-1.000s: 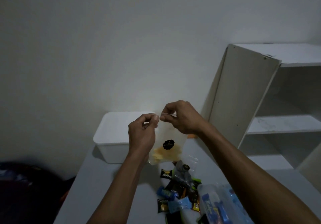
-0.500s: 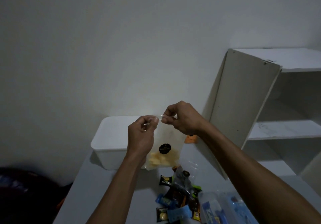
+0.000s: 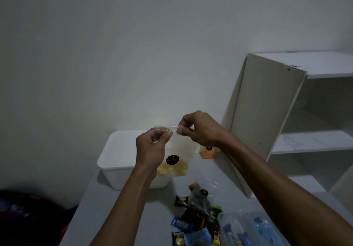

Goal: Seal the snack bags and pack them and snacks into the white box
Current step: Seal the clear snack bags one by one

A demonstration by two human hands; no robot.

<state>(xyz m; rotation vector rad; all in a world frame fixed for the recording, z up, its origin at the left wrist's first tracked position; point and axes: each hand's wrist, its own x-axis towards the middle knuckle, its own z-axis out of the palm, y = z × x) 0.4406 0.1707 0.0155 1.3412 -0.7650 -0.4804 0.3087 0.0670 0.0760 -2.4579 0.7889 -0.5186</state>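
The person held a clear zip-top snack bag [image 3: 176, 156] up in the air in front of the white box [image 3: 122, 161], with both hands at its top edge. The left hand [image 3: 151, 150] pinched the strip near the bag's left corner between thumb and forefinger; the right hand [image 3: 198, 129] pinched the same strip further along, thumb and forefinger pressed together on it, the other fingers curled in. The bag hung below them with pale yellow chips [image 3: 172, 169] settled at the bottom under a round black label [image 3: 172, 159].

What mattered was the line of that seal: it ran nearly level from one hand to the other, across the person's body, so I judged any closing stroke would have to travel sideways along it, most likely the right-hand pinch sliding away from the left, which served as the anchor. How much of the strip was already pressed shut I could not tell. The box sat just behind and below the bag, nearer the left hand. On the grey table [image 3: 118, 211], near the right forearm, lay a second clear bag [image 3: 202, 198] with dark contents and a scatter of wrapped snacks [image 3: 191, 226], none of them packed yet
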